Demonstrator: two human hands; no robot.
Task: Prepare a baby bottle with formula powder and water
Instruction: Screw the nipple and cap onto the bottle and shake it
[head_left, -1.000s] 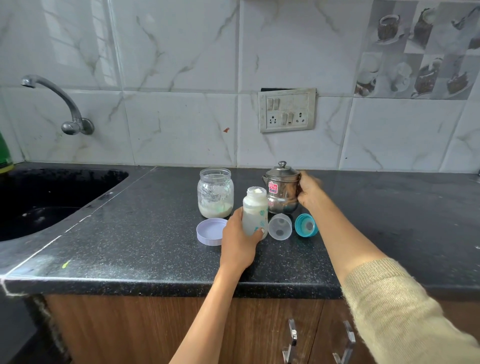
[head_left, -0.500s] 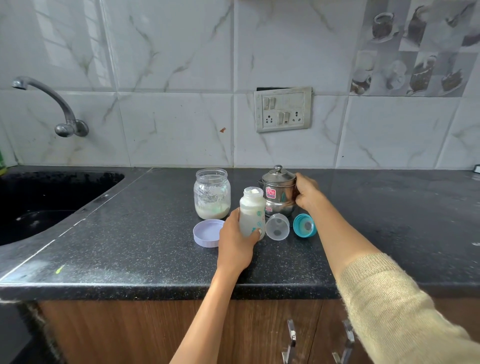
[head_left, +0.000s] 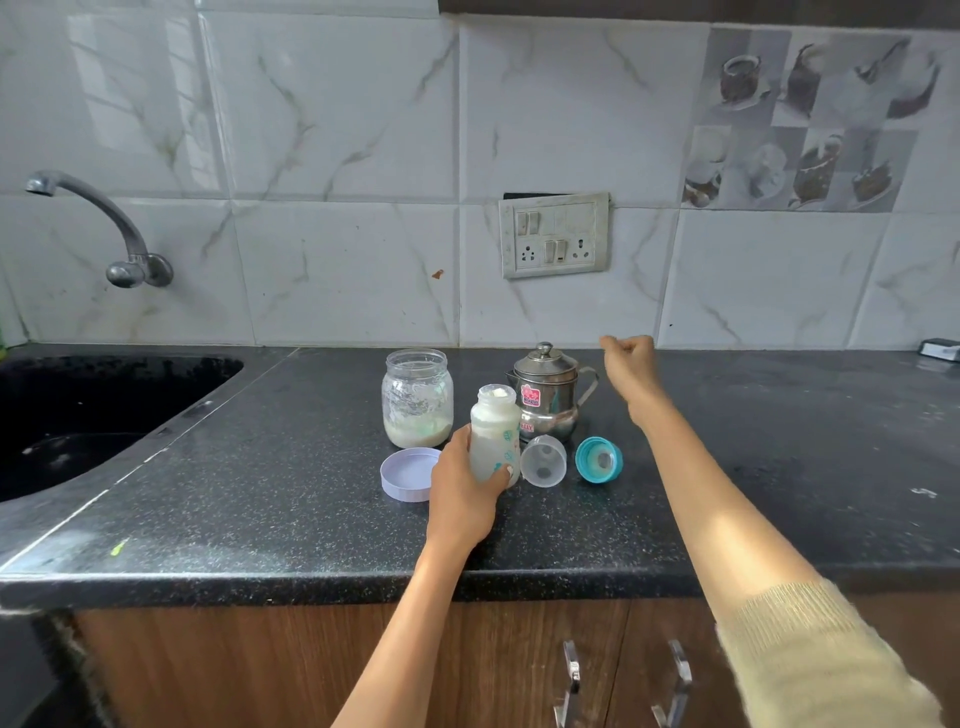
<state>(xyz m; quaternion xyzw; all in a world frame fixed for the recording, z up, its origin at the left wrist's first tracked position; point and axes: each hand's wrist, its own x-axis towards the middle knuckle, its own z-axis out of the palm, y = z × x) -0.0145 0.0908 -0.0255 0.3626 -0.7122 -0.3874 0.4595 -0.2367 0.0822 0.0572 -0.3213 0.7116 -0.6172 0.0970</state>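
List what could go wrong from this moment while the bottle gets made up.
1. The baby bottle is uncapped and steadied only by the left hand; a nudge could tip it and spill its contents.
2. The right hand is off the steel kettle, which stands close behind the bottle; lifting it may knock the bottle.
3. The clear cap and teal nipple ring lie on their sides and might roll.
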